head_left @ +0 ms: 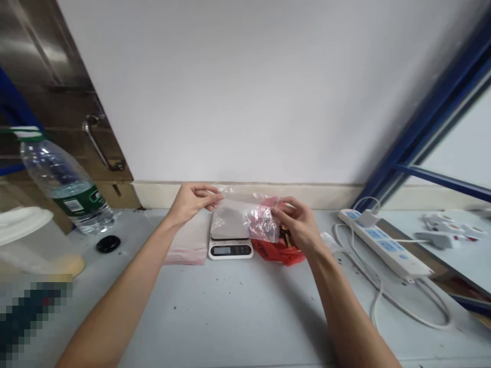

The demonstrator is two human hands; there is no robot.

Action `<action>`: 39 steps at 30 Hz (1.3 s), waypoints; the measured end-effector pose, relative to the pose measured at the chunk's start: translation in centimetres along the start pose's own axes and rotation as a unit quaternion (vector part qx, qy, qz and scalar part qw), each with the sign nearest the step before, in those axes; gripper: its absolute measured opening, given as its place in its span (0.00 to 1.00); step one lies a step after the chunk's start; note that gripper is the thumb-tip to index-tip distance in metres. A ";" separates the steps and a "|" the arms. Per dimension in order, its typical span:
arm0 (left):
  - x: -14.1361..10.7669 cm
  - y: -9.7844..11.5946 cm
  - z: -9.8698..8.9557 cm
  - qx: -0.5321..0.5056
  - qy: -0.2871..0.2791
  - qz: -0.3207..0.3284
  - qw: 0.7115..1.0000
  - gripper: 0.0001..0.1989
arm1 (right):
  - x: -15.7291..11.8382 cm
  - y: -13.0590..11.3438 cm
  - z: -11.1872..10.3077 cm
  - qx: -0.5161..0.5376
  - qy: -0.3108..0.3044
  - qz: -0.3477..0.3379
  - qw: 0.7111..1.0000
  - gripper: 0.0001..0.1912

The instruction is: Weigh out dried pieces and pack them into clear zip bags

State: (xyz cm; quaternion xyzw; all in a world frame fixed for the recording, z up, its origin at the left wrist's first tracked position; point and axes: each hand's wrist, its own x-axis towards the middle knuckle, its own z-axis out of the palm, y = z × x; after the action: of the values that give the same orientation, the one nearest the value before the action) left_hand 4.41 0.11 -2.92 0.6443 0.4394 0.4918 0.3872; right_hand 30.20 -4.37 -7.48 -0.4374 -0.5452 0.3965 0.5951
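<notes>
The scale (230, 249) sits (centrally) between the stacked bags (186, 248) and power strip (385, 245).

You had a bottle (72, 191), black disc (108, 244) and tub (36, 250) left of your left grip (195, 203), a power strip (385, 245) right of your right grip (298, 221).

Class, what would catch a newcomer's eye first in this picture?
Probably the shiny clear plastic bag, stretched between both hands above a small white scale. Next, the bright red bag just right of the scale, then the big green-labelled water bottle at far left.
</notes>
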 end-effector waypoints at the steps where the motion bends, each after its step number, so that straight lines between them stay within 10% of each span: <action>1: -0.2 -0.5 -1.1 0.004 0.017 -0.004 1.000 0.23 | 0.3 -0.1 0.5 -0.030 0.011 -0.012 0.999 0.21; 6: -1.9 -4.6 -6.6 0.077 0.146 -0.064 0.984 0.18 | 2.2 -1.2 5.6 -0.218 0.008 -0.173 0.961 0.14; 10: -3.4 -7.6 -9.6 0.137 0.163 -0.094 0.972 0.15 | 1.8 -2.3 12.7 -0.439 -0.149 -0.289 0.838 0.16; 13: -3.7 -8.6 -10.9 0.164 0.164 -0.089 0.969 0.14 | -0.3 -1.9 17.3 -0.547 -0.298 -0.271 0.734 0.16; 16: -3.7 -8.7 -11.0 0.193 0.136 -0.067 0.970 0.14 | -2.8 -0.7 19.4 -0.570 -0.387 -0.202 0.696 0.15; 24: -4.2 -9.1 -7.0 0.358 -0.142 0.016 0.923 0.17 | -5.1 2.0 17.1 -0.492 -0.424 -0.133 0.749 0.15; 35: -4.3 -8.9 -3.5 0.528 -0.194 -0.022 0.827 0.29 | -5.6 3.3 12.9 -0.331 -0.472 -0.206 0.790 0.22; 39: -3.6 -8.3 -4.0 0.577 -0.238 -0.028 0.781 0.30 | -4.6 0.8 9.4 -0.304 -0.366 -0.180 0.861 0.15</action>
State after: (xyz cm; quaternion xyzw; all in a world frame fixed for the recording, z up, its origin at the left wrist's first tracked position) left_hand -1.49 -0.46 -10.81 0.8316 0.5521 -0.0336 0.0493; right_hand 20.43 -7.66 -9.39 -0.3146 -0.8865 0.2279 0.2513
